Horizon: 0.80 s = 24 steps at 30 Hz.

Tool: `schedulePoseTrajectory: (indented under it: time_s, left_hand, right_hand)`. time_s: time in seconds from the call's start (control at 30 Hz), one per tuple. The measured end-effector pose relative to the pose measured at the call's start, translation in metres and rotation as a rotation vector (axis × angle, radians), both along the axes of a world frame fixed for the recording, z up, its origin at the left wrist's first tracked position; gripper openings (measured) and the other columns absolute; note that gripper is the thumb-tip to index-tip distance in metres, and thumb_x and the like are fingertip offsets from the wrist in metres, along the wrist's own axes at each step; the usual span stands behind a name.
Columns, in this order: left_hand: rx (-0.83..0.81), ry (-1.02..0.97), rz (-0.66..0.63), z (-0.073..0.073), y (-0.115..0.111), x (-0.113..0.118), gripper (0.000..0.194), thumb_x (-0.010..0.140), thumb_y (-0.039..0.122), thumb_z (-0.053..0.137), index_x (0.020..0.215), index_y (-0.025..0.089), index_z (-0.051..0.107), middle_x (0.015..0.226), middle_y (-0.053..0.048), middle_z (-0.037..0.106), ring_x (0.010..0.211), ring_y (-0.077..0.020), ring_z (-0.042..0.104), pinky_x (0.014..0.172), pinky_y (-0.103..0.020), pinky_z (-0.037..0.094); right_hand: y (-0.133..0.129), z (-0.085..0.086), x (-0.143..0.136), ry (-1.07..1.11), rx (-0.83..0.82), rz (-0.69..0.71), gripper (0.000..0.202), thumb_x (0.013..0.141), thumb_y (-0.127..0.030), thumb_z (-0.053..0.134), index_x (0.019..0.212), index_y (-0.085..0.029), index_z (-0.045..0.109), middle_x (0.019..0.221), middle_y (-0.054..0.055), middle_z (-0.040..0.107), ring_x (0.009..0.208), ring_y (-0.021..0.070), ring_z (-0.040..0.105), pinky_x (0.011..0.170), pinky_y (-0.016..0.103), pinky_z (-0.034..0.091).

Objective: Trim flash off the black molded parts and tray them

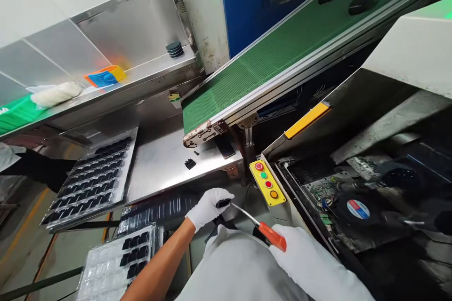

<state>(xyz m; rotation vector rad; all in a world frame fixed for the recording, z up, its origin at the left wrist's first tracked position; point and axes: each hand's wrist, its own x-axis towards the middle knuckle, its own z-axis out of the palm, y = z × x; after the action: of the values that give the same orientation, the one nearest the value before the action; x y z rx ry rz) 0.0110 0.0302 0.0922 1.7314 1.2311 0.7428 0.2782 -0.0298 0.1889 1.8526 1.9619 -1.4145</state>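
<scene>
My left hand (208, 207), in a white glove, pinches a small black plastic part (223, 203) in front of my body. In my right hand (294, 244), also gloved in white, is a red-handled screwdriver (270, 234). Its slim metal shaft points left, and the tip is at or touching the black part; I cannot tell which. Another small black part (189, 163) lies on the metal table (155, 160) beyond my left hand. Rows of black parts fill a clear tray (118, 183) on the left, and a second tray (100, 268) below holds several more.
A green conveyor belt (243, 73) slopes down to the table, with dark pieces on its far end. A yellow button panel (267, 183) stands near my right hand. Open machinery with a fan (358, 209) is at right. A metal shelf (141, 80) runs along the back left.
</scene>
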Motion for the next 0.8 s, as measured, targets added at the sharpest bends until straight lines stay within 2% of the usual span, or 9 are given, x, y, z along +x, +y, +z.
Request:
schedulePoseTrajectory:
  time_s: [0.07,0.17,0.3,0.43,0.5,0.7,0.8]
  left_hand:
    - [-0.043,-0.031,0.003,0.004,0.000,0.002,0.021,0.073,0.016,0.076,0.091,0.026,0.080,0.092,-0.007,0.078,0.089,-0.0220,0.071,0.096,-0.037,0.053]
    - [-0.210,-0.187,0.058,0.009,0.001,0.005,0.020,0.068,0.009,0.079,0.082,0.024,0.080,0.085,-0.008,0.076,0.085,-0.0197,0.069,0.094,-0.029,0.052]
    - [-0.363,-0.389,0.263,0.010,-0.002,0.012,0.028,0.061,0.007,0.084,0.086,0.019,0.077,0.080,-0.006,0.074,0.075,-0.0164,0.066,0.080,-0.023,0.053]
    - [-0.612,-0.865,0.532,0.003,-0.005,0.026,0.032,0.070,0.021,0.082,0.097,0.018,0.066,0.080,-0.004,0.071,0.072,-0.0197,0.070,0.083,-0.038,0.057]
    - [-0.703,-1.065,0.643,-0.002,-0.005,0.033,0.030,0.075,0.023,0.079,0.099,0.020,0.061,0.081,-0.003,0.070,0.073,-0.0195,0.071,0.086,-0.044,0.057]
    - [-0.854,-1.191,0.993,-0.008,-0.005,0.053,0.018,0.084,0.018,0.071,0.099,0.020,0.060,0.091,-0.004,0.071,0.075,-0.0169,0.073,0.079,-0.035,0.056]
    - [-0.884,-1.234,1.066,-0.004,-0.005,0.060,0.009,0.090,0.024,0.066,0.096,0.020,0.060,0.094,-0.001,0.071,0.076,-0.0144,0.073,0.081,-0.034,0.054]
  right_hand:
    - [0.000,0.000,-0.003,-0.006,-0.006,-0.004,0.013,0.084,-0.015,0.051,0.079,-0.020,0.061,0.081,0.006,0.069,0.073,0.0188,0.058,0.064,0.030,0.031]
    - [-0.004,-0.003,-0.003,0.008,0.003,-0.012,0.011,0.082,-0.015,0.052,0.076,-0.020,0.060,0.079,0.005,0.068,0.071,0.0181,0.057,0.063,0.029,0.030]
    - [-0.008,-0.006,-0.004,-0.003,0.027,-0.055,0.012,0.082,-0.015,0.052,0.073,-0.021,0.056,0.074,0.003,0.066,0.065,0.0158,0.052,0.060,0.028,0.027]
    - [-0.012,-0.007,-0.014,-0.008,-0.032,-0.067,0.016,0.082,-0.014,0.051,0.068,-0.022,0.049,0.067,0.001,0.063,0.058,0.0137,0.043,0.057,0.028,0.025]
    - [-0.014,-0.008,-0.021,-0.002,-0.037,-0.089,0.016,0.083,-0.015,0.051,0.068,-0.022,0.050,0.066,0.001,0.063,0.057,0.0137,0.042,0.057,0.028,0.025]
    - [-0.015,-0.016,-0.034,0.012,-0.007,-0.103,0.014,0.084,-0.016,0.050,0.072,-0.022,0.055,0.066,0.001,0.062,0.059,0.0149,0.048,0.059,0.027,0.026]
    - [-0.016,-0.020,-0.031,0.000,0.002,-0.105,0.015,0.084,-0.015,0.049,0.071,-0.022,0.053,0.064,0.000,0.060,0.059,0.0150,0.048,0.057,0.027,0.025]
